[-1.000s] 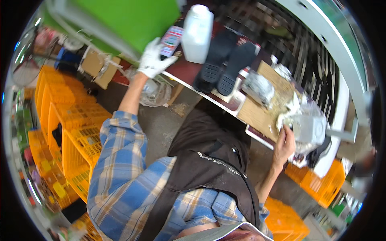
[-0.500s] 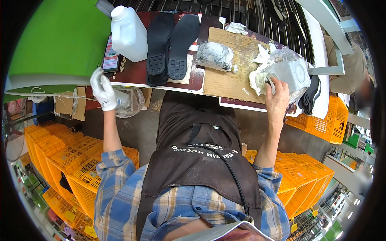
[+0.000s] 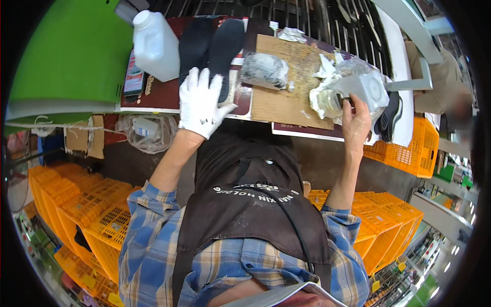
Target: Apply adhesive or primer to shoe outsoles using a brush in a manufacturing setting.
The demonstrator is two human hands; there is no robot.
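Fingers [image 3: 192, 79] spread wide, the white-gloved left hand [image 3: 199, 110] covers the near ends of two black soles [image 3: 226, 41], left of the cardboard sheet [image 3: 271, 107]; whether it touches them I cannot tell. At the sheet's right edge, the bare right hand [image 3: 356, 123] pinches a small dark thing [image 3: 347, 100], too small to name. Crumpled white paper [image 3: 317, 100] and a translucent container [image 3: 372, 89] crowd that edge. A grey-white bundle [image 3: 265, 70] lies on the sheet's left part; farther left of the sheet, past the soles, are a white jug [image 3: 156, 48] and a phone [image 3: 134, 77].

Head-worn fisheye, looking down, close above
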